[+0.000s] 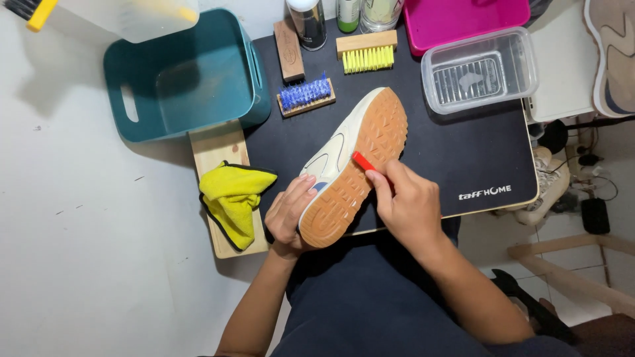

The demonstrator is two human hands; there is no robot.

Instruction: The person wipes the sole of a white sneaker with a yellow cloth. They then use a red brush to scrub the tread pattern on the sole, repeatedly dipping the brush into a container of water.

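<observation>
On the black bench (463, 152), near its front edge, your two hands meet around a cream sneaker (337, 155) turned on its side, so its tan rubber sole (360, 165) faces up and toward 3 o'clock. The shoe runs diagonally, toe pointing to about 1 o'clock, heel toward 7 o'clock and overhanging the bench edge above your lap.

Your left hand (290, 215) comes up from 6 o'clock with the forearm angled slightly inward. Its fingers curl around the upper at the heel end, knuckles up, closed in a steadying grip on the shoe.

Your right hand (403, 201) reaches in from 5 o'clock, wrist bent inward. Its fingers are pinched tightly around a small red tool (362, 160), whose tip presses on the sole near the middle of the shoe. Only the red end shows; the rest is hidden in your grip.

At 12 o'clock from the shoe lie a blue-bristled brush (305, 94) and a yellow-bristled brush (367, 53), with a wooden brush back (289, 49) beside them. A clear plastic container (479, 69) sits at 2 o'clock, a pink tub (463, 20) behind it. At 10 o'clock stands a teal bin (178, 73), and at 9 o'clock a yellow cloth (231, 198) lies on a wooden board (215, 145).
</observation>
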